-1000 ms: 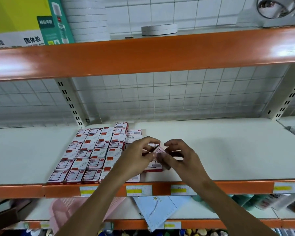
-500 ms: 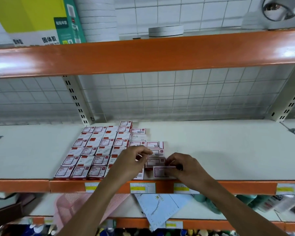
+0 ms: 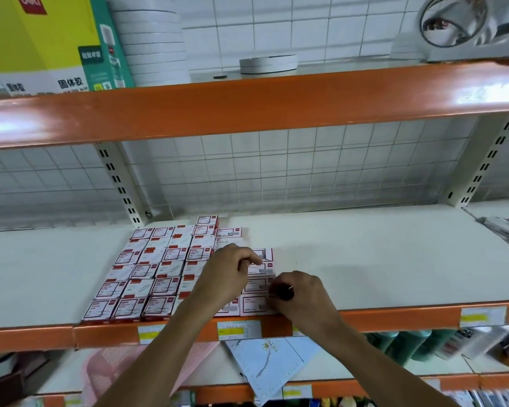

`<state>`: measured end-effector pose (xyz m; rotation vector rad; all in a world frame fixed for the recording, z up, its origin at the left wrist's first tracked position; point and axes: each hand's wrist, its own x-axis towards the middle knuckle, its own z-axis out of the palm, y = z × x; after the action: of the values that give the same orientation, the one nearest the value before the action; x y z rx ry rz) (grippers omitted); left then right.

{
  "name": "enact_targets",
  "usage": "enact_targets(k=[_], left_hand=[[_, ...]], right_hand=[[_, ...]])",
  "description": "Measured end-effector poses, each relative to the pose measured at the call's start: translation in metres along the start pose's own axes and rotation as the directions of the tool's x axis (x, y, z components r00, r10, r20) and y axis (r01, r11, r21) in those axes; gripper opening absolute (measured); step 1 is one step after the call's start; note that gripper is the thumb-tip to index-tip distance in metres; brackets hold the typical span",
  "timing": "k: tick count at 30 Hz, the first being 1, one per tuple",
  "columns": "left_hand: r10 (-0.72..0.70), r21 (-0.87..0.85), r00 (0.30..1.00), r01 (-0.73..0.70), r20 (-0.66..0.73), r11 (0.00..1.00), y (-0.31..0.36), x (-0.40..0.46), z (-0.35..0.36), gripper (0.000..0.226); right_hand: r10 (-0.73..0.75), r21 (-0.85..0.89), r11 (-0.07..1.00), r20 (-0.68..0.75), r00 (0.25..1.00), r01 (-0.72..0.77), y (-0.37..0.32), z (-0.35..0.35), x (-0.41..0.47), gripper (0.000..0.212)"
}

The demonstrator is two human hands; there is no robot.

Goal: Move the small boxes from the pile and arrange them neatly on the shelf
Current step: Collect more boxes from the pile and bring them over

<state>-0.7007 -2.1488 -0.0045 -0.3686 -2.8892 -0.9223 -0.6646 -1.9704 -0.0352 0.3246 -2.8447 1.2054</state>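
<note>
**Staple boxes laid in rows at the shelf front**

The small staple boxes [image 3: 165, 268], white with red trim, lie flat in a tight grid on the white shelf [image 3: 379, 259], left of centre, reaching from near the back mesh to the front edge. One box at the back row sits stacked on another. A shorter column on the grid's right side runs forward to the front-right box [image 3: 252, 306], which lies flat at the shelf lip, flush beside its neighbour.

The left hand [image 3: 224, 277] hovers over the right part of the grid, fingers curled loosely with the fingertips down near the box tops; it grasps nothing that shows. The right hand [image 3: 301, 295] rests at the right edge of the front-right box, fingers curled inward against its side; whether they pinch the box or only press it I cannot tell.

Orange rail [image 3: 394, 317] along the shelf front carries yellow price labels [image 3: 238, 330]. Above, a second orange shelf holds a yellow-green glue-stick carton [image 3: 50, 45], stacked white tape rolls [image 3: 153, 39] and a single flat roll [image 3: 268, 63]. Below, a pink basket [image 3: 106, 365] and a light-blue sheet [image 3: 271, 362].
</note>
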Motion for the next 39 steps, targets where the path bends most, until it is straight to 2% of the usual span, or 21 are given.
enact_targets(k=[3,6,10,11,13,15,19,23,25,27,34,39], left_hand=[[0.051,0.062,0.999,-0.052,0.016,0.997,0.005,0.011,0.007,0.034],[0.088,0.117,0.994,-0.095,0.066,0.989,0.012,0.021,0.014,0.037],[0.163,0.289,0.948,-0.243,0.275,0.926,0.020,0.030,0.019,0.061],[0.178,0.323,0.933,-0.281,0.313,0.904,0.021,0.030,0.020,0.061],[0.202,0.374,0.914,-0.335,0.352,0.865,0.022,0.030,0.021,0.055],[0.206,0.392,0.913,-0.344,0.353,0.853,0.018,0.029,0.022,0.053],[0.197,0.383,0.920,-0.327,0.340,0.864,0.007,0.028,0.023,0.051],[0.198,0.286,0.919,-0.302,0.342,0.910,0.005,0.034,0.023,0.059],[0.181,0.236,0.942,-0.251,0.282,0.939,0.005,0.041,0.019,0.071],[0.162,0.265,0.957,-0.226,0.241,0.938,0.004,0.050,0.014,0.075],[0.120,0.276,0.960,-0.191,0.255,0.942,0.013,0.074,0.015,0.070],[0.167,0.219,0.942,-0.236,0.292,0.947,0.050,0.083,0.035,0.067]], right_hand=[[0.024,-0.035,0.999,-0.017,1.000,-0.025,-0.001,0.003,-0.003,0.013],[0.141,0.038,0.990,-0.040,0.989,-0.139,-0.001,0.008,-0.005,0.015],[0.211,0.076,0.976,-0.053,0.976,-0.207,-0.001,0.010,-0.005,0.036],[0.230,0.083,0.971,-0.052,0.972,-0.226,0.000,0.009,-0.004,0.036],[0.267,0.098,0.960,-0.045,0.963,-0.262,0.002,0.006,-0.001,0.023],[0.266,0.092,0.960,-0.024,0.964,-0.263,0.004,0.006,0.001,0.010],[0.256,0.121,0.959,0.006,0.967,-0.255,0.001,0.011,0.000,0.016],[0.258,0.167,0.951,0.028,0.966,-0.259,0.000,0.006,-0.003,0.020],[0.258,0.180,0.950,0.002,0.966,-0.255,0.000,-0.001,-0.006,0.025],[0.271,0.175,0.949,-0.017,0.962,-0.264,0.001,-0.009,-0.010,0.021],[0.286,0.151,0.951,-0.114,0.951,-0.268,0.032,-0.039,-0.030,0.032],[0.320,0.129,0.946,-0.218,0.922,-0.298,0.060,-0.083,-0.041,0.024]])
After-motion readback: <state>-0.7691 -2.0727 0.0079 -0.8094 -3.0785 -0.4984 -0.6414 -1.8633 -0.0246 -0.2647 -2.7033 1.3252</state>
